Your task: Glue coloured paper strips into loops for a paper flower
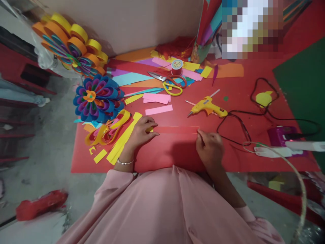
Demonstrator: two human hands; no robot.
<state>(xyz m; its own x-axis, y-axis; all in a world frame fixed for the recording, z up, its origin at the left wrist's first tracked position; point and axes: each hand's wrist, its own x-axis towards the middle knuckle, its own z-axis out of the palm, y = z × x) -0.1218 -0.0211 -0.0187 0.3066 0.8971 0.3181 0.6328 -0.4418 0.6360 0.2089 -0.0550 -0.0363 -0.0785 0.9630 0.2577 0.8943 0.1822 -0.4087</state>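
A narrow red paper strip (177, 129) stretches left to right in front of me, low over the red tabletop and hard to tell from it in colour. My right hand (210, 145) pinches its right end between thumb and fingers. At the left end, my left hand (144, 133) holds the strip, with thumb and fingertips at its two long edges. A bit of yellow shows between those fingers. Long yellow paper strips (127, 139) lie partly under my left wrist. Just beyond my hands are pink paper strips (158, 109) and a yellow glue gun (208, 107).
Scissors (169, 83) and a thread spool (177, 67) lie among coloured paper at the back. Paper flowers, one blue and purple (99, 98), one orange and yellow (76, 45), stand left, near yellow paper loops (111, 130). A black cord (238, 112) and purple power box (283, 135) occupy the right.
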